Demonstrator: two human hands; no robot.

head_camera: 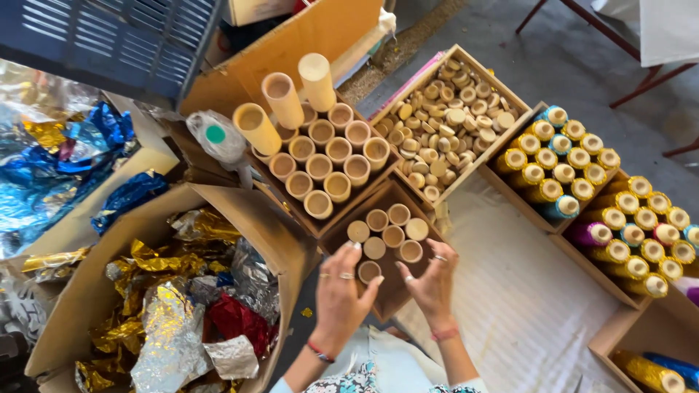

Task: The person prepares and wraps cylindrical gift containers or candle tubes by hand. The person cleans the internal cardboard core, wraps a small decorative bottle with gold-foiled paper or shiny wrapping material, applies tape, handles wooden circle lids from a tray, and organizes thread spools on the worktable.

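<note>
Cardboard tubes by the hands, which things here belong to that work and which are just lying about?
In use: left hand, right hand, small box of short tubes, one tube between the hands.

Lying about: tall tubes box, wooden caps tray, foil-wrapped tubes, crumpled foil carton, white mat.

Both hands (pixel 386 287) around tube (pixel 369 271) in box (pixel 393 291).

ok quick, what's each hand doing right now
Left hand: open, fingers spread beside a cardboard tube, holding nothing.
Right hand: open, fingers curled over the small box, holding nothing.
</note>
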